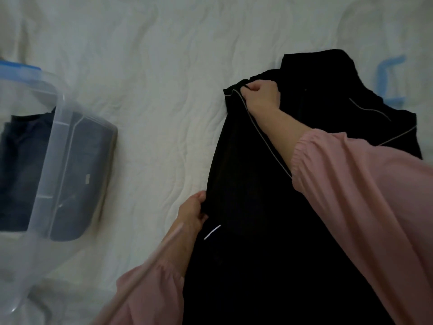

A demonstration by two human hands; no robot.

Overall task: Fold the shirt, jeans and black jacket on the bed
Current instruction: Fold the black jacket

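The black jacket (253,165) with thin pale piping lies lengthwise on the white bed (164,78), collar at the far end. My right hand (260,95) pinches the jacket's left shoulder edge near the collar. My left hand (194,212) grips the jacket's left side edge lower down. Both arms wear pink sleeves. Dark folded jeans (86,172) and another dark garment (21,165) sit inside a clear plastic box at the left.
The clear plastic storage box (58,127) with a blue-edged lid stands at the left of the bed. A blue-rimmed clear lid (386,78) lies beyond the jacket at the right. White quilted sheet spreads between box and jacket.
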